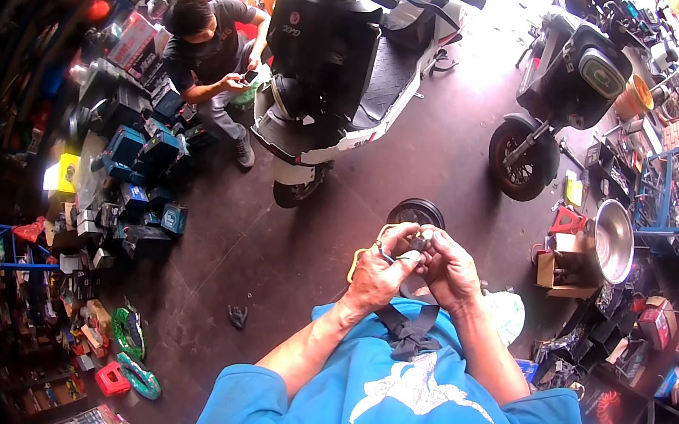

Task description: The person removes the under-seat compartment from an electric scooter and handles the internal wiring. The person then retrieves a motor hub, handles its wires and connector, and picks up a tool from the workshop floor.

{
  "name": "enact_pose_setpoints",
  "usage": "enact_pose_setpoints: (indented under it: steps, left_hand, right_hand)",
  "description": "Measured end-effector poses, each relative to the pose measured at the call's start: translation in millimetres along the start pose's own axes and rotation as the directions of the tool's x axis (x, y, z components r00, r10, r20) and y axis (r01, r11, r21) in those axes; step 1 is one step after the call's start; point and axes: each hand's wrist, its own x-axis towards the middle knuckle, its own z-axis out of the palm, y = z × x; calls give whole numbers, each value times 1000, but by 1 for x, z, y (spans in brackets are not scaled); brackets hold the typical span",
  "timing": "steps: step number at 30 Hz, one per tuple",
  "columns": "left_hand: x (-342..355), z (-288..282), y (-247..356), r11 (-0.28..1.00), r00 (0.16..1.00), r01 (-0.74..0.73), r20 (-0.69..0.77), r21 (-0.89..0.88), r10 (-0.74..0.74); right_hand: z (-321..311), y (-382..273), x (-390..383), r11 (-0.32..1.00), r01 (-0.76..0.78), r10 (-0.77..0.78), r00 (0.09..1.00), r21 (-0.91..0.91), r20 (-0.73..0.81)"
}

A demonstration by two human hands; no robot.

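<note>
In front of my chest, both hands come together around a small greyish metal part (420,241), whose exact kind I cannot make out. My left hand (376,279) is closed on it from the left, with the thumb pressed against its lower side. From the right, my right hand (453,272) pinches the same part with thumb and fingers. A thin yellow cord (354,267) loops out beside my left hand. Something slim and bluish shows by the left fingers, too small to name. Just beyond the hands, a round black wheel-like thing (415,211) is partly hidden by them.
A scooter (337,66) with its front panels off stands ahead, a seated person (207,53) holding a phone beside it. Another scooter (571,78) is at far right. Boxes (135,192) crowd the left; a metal basin (613,241) is at right. A small dark part (238,315) lies on the floor.
</note>
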Motion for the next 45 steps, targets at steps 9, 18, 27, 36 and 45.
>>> enact_pose_setpoints:
  steps: [9,18,27,36,45]
  left_hand:
    - [-1,9,4,989,996,42,-78,143,-31]
    - [-7,8,0,943,969,248,-62,220,-240]
    - [21,16,-11,948,993,99,35,302,-115]
    - [22,22,-3,930,991,15,119,367,-63]
    - [20,15,1,913,994,42,73,405,-79]
  right_hand:
    - [8,-4,-8,977,152,-156,988,-151,-16]
    - [-11,8,-9,912,163,-221,968,-377,-116]
    - [-6,-10,-7,831,249,-347,931,-498,-114]
    - [4,-15,-3,757,413,-542,830,-506,-133]
    - [3,-9,3,750,416,-532,841,-513,-96]
